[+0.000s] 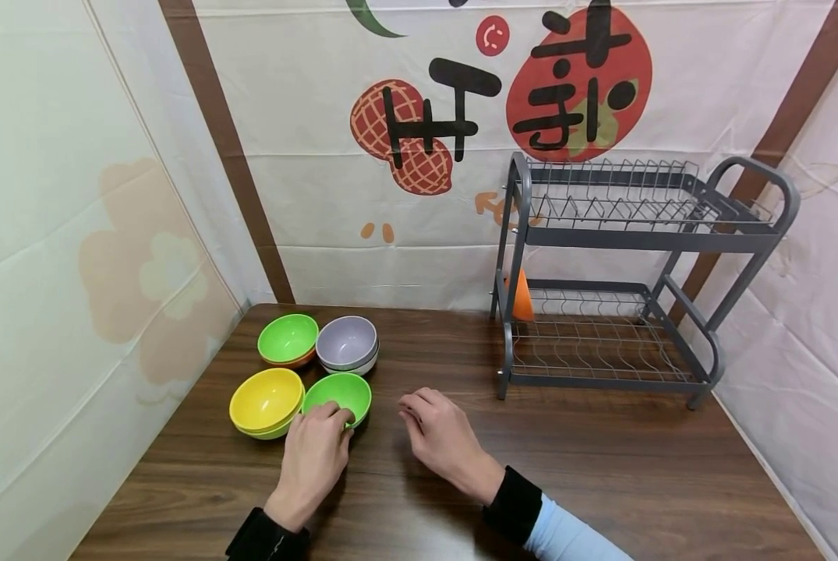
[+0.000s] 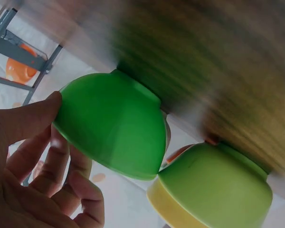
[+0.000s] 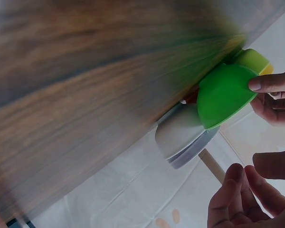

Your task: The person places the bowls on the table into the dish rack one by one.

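My left hand [image 1: 318, 452] pinches the near rim of a bright green bowl [image 2: 111, 123], the thumb on its outer wall and the fingers over the inside. That bowl stands at the front right of a cluster of bowls. To its left a yellow bowl [image 1: 266, 399] is nested in a light green one [image 2: 218, 185]. Behind it a lavender bowl [image 1: 347, 343] sits in a whitish bowl [image 3: 178, 130]. At the back left another green bowl [image 1: 288, 338] rests in an orange one. My right hand [image 1: 447, 440] hovers right of the cluster, fingers loosely bent and holding nothing.
A dark grey two-tier dish rack [image 1: 608, 382] stands at the back right of the wooden table [image 1: 601, 475]. An orange bowl [image 1: 522, 298] leans on edge at the left end of its lower tier. Printed cloth walls [image 1: 306, 273] enclose the table's back and sides.
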The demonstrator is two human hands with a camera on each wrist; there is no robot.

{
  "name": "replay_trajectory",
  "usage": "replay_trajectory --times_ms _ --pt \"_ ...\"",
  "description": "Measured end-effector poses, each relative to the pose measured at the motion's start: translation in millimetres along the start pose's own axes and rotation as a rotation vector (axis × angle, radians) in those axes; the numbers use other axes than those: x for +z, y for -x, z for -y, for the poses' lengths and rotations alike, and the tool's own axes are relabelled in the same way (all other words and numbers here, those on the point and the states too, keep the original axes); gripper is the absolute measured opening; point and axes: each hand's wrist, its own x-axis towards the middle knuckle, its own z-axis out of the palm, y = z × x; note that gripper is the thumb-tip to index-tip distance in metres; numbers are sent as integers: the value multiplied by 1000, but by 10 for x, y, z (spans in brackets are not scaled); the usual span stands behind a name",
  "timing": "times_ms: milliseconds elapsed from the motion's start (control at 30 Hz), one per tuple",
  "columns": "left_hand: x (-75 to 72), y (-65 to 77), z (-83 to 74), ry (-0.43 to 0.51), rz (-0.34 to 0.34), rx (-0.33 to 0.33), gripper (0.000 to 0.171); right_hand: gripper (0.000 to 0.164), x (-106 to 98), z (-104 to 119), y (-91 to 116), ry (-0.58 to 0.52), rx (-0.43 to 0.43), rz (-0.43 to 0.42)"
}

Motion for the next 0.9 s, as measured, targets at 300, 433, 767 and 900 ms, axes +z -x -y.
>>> replay_trajectory --times_ms 300,433,767,900 --pt "26 -31 -35 37 -32 21 20 15 -46 -58 45 35 -6 -28" --pt "34 -70 -109 60 -54 55 21 16 -95 -75 56 21 6 -60" --pt "54 -230 -358 102 -84 127 23 18 -281 -117 60 -11 29 -129" --pt "51 -262 -428 109 -101 149 24 17 -343 -121 63 -19 37 -124"
